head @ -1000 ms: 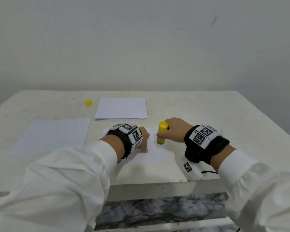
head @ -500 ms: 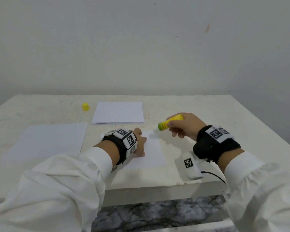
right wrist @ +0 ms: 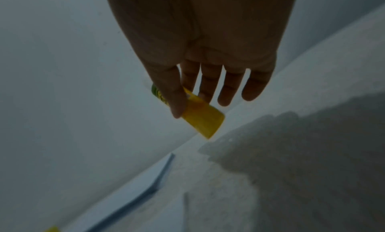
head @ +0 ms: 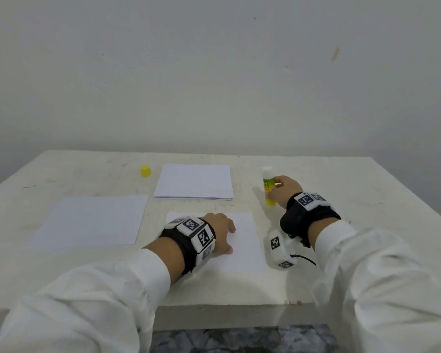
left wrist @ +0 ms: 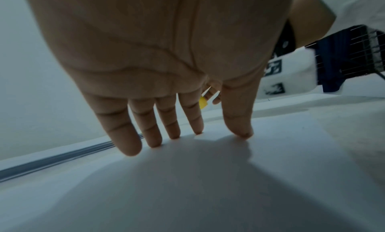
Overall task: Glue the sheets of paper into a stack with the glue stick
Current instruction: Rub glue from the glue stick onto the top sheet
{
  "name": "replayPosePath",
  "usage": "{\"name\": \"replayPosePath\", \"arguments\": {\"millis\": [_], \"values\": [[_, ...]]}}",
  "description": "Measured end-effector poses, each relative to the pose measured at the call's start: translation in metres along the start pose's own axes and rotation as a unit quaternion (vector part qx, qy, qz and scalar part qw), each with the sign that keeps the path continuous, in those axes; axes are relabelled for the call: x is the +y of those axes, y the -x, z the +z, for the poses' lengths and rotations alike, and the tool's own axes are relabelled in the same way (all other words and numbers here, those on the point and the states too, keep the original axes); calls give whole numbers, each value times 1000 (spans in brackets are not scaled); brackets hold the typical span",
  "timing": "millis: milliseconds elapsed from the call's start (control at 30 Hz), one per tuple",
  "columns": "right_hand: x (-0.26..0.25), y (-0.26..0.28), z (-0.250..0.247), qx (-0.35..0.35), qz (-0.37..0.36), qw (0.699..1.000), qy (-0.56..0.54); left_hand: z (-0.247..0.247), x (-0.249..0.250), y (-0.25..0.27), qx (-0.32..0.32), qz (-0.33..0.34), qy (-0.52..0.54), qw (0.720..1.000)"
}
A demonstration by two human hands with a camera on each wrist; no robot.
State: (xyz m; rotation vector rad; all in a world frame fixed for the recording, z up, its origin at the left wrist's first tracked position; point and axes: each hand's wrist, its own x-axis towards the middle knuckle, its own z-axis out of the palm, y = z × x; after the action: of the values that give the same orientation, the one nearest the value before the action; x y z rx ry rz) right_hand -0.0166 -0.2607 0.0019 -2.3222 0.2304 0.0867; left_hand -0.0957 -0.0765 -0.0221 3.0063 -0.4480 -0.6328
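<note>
glue stick (head: 268,188) in right hand (head: 285,189)

Glue stick (head: 268,187): yellow body, green label band, white tip. Loose cap (head: 145,171): yellow. Paper stack (head: 194,181) and single sheets (head: 92,220): plain white. Table (head: 367,200): off-white, speckled. Wrist bands (head: 306,212): black, with white blocks carrying black-and-white square codes. Sleeves (head: 99,301): white. Wall (head: 214,72): pale grey.
</note>
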Motion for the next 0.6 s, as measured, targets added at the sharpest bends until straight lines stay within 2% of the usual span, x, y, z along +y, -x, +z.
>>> {"name": "replayPosePath", "arguments": {"millis": [167,500,600], "values": [[0,-10,-2,-2,49,994,98,1,-2,2,0,2,16,1000],[0,-9,5,-13,53,989,138,1,-6,2,29,-4,9,1000],[6,-7,4,-34,109,975,191,1,-6,3,34,-6,20,999]]}}
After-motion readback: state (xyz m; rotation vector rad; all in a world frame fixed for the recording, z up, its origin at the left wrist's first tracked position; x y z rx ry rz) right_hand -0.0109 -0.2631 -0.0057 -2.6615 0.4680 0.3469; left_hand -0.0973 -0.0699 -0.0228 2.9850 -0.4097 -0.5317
